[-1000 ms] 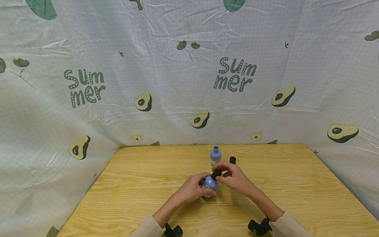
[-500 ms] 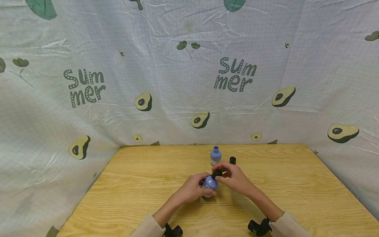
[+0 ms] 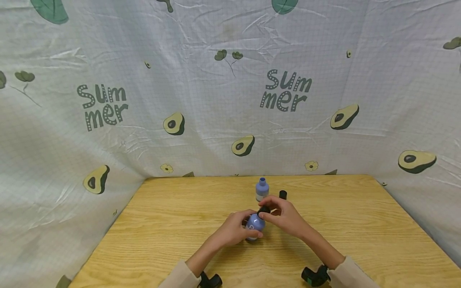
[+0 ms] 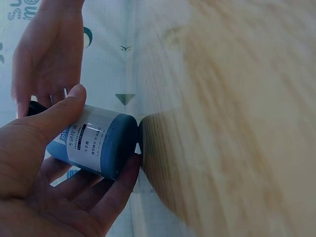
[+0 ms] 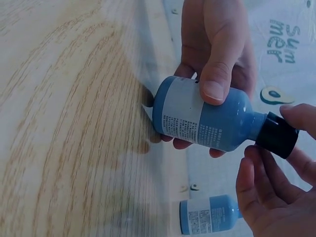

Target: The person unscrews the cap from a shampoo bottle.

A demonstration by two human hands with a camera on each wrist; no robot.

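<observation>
A small blue-violet bottle [image 3: 256, 222] with a white label stands tilted slightly, close over the table near its middle. My left hand [image 3: 235, 229] grips its body, thumb on one side and fingers around the other, as the left wrist view shows the label [image 4: 87, 134] between them. On the bottle's neck sits a black cap [image 5: 277, 134], pinched between thumb and fingertips of my right hand [image 3: 284, 216]. Part of the neck shows below the cap in the right wrist view.
Behind the hands stands a second blue-violet bottle [image 3: 262, 189], uncapped, its mouth bare. A black cap-topped piece [image 3: 283, 195] is right of it, partly hidden by my right hand. A printed cloth [image 3: 209, 152] hangs behind the wooden table [image 3: 173, 224].
My right thumb has slid a little left across the cap, and the fingers have shifted on it. The left hand and the bottle stay in place.
</observation>
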